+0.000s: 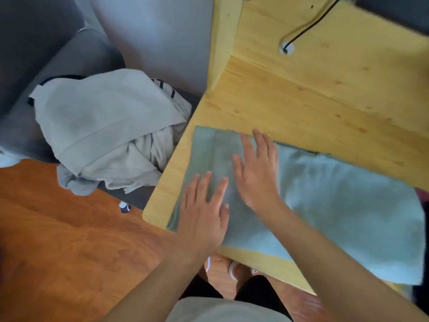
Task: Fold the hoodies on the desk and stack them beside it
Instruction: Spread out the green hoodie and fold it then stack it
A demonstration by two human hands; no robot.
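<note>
- Your left hand (pixel 202 212) lies flat, fingers straight and spread, pressing on the near left part of the pale blue hoodie (pixel 336 205); it grasps nothing.
- Your right hand (pixel 257 175) is also released and flat, fingers extended, resting on the hoodie's left end just beyond the left hand.
- The hoodie lies folded into a long band across the wooden surface (pixel 301 96), its left end close to the surface's left edge.
- A black cable (pixel 308 26) runs into a hole farther back.
- Left of the surface, a heap of beige hoodies (pixel 104 129) sits on a grey sofa (pixel 69 56); orange wood floor (pixel 69 240) lies open nearer you.
</note>
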